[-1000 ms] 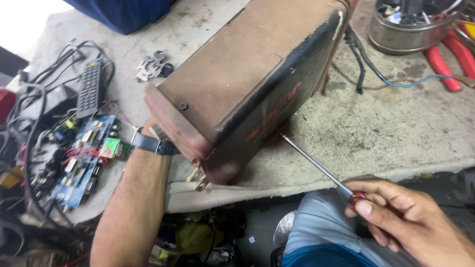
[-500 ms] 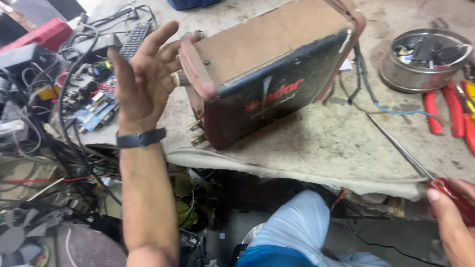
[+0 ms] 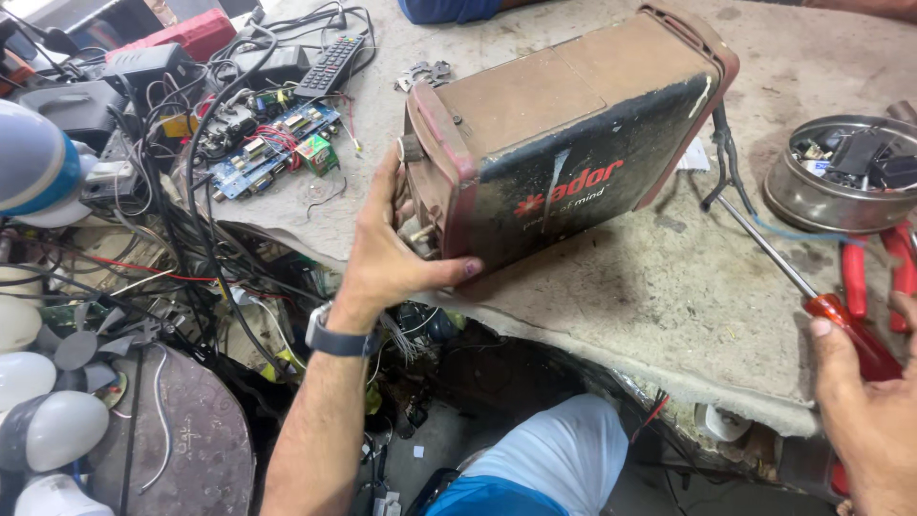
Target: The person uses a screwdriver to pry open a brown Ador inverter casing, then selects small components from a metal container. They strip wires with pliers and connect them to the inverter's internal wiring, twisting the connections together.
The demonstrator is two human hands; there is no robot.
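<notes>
**Hands on a worn metal box and a screwdriver**

Left hand [image 3: 396, 258] grasps the near end of the big metal box [image 3: 564, 124], thumb under the lower corner and fingers spread up against the end panel. Right hand [image 3: 874, 420] is clenched around the red handle of a screwdriver [image 3: 812, 287], whose long shaft runs up and left across the table toward the box's far lower corner.

The table [image 3: 688, 296] is a grey, stained slab with a ragged front edge. The box lies on it near the middle, tilted, with a dusty brown top, a dark scuffed side and a reddish frame at each end. A black cable [image 3: 721, 158] hangs down beside its right end.

To the left sits a heap of black wires [image 3: 201, 191], with a blue circuit board [image 3: 272, 143] among them and a black remote control [image 3: 330, 62] just beyond the board. A round metal tin [image 3: 841, 196] full of small parts stands at the right edge, and red-handled pliers [image 3: 893, 272] lie just in front of it, close to the right hand.

White lamp bulbs [image 3: 48, 430] cluster at the lower left, below the table. A dark watch [image 3: 334, 339] bands the left wrist.
</notes>
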